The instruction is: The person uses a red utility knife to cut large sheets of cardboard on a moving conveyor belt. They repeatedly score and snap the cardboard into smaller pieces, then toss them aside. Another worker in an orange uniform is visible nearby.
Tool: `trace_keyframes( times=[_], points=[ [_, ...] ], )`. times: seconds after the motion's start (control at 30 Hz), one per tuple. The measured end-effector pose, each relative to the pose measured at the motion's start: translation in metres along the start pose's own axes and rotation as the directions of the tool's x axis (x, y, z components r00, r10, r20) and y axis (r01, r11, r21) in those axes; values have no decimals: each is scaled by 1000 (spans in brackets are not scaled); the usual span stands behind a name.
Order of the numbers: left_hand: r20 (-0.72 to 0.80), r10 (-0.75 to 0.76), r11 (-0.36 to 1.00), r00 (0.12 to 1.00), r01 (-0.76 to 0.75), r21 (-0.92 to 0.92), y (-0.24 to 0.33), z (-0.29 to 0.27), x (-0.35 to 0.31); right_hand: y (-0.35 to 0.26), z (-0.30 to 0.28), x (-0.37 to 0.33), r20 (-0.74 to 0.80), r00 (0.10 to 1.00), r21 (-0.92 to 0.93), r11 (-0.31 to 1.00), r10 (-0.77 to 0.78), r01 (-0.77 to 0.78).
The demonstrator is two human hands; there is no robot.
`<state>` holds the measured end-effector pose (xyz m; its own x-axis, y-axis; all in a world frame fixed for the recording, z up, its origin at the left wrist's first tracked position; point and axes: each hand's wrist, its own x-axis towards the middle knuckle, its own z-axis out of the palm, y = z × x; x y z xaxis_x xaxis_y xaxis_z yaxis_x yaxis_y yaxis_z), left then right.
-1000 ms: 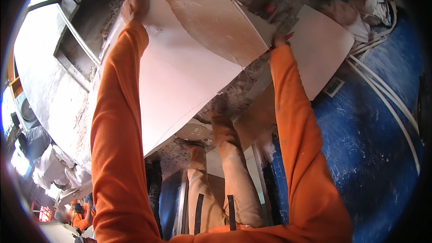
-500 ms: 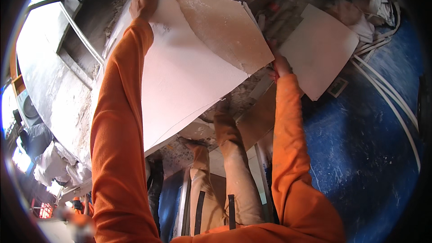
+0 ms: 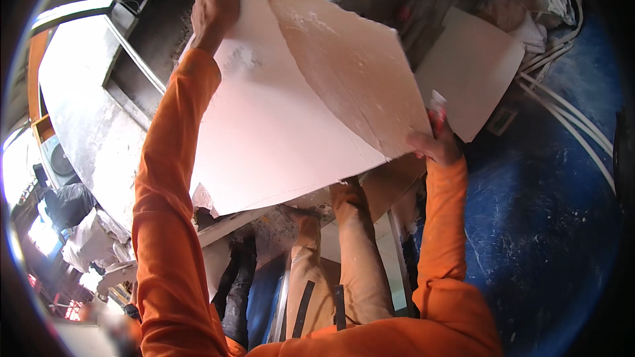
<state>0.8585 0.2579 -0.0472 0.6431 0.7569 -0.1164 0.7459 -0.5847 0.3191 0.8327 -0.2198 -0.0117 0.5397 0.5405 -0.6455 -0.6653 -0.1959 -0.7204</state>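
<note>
A large piece of plasterboard (image 3: pixel 264 139) is held tilted in front of me. Its pale face gives way to a bare brownish area (image 3: pixel 350 59) along the upper right, bounded by a curved line. My left hand (image 3: pixel 217 13) is closed over its far left edge, fingertips partly hidden. At the right corner my right hand (image 3: pixel 440 145) grips the board, thumb on the brownish side. A small red object with a whitish tip (image 3: pixel 436 109) sticks up out of that same hand; its kind is unclear.
Another pale board (image 3: pixel 466 69) lies at the right, beside white pipes (image 3: pixel 569 106) on the scuffed blue floor (image 3: pixel 529 225). A pale slab-like surface (image 3: pixel 86 99) stands at the left with white bags (image 3: pixel 96 241) below. Someone's dark-trousered legs (image 3: pixel 238 284) show near mine.
The board's right corner has come down and to the right along with my right hand. The red object now shows more clearly. My left hand stays at the far left edge.
</note>
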Motion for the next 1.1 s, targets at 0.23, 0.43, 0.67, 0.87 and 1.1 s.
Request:
trace_keyframes(
  times=[0.23,0.43,0.67,0.87,1.1],
  points=[
    [-415,580,810,701,-547,210,126,-185,21,-127,-46,-126,-32,853,34,852,-521,522],
    [-629,141,633,764,-558,-536,181,-371,-1,-271,11,-197,37,756,-5,756,-653,654],
    [-622,-30,361,782,-572,-737,117,-399,-44,-280,93,-238,132,831,-99,827,-541,554],
    [-505,-194,137,841,-486,-863,16,-366,-77,-259,147,-235,260,843,-271,803,-471,531],
    [-506,-498,22,704,-572,-820,-109,-308,-113,-274,209,-252,216,835,-526,660,-506,536]
  ],
)
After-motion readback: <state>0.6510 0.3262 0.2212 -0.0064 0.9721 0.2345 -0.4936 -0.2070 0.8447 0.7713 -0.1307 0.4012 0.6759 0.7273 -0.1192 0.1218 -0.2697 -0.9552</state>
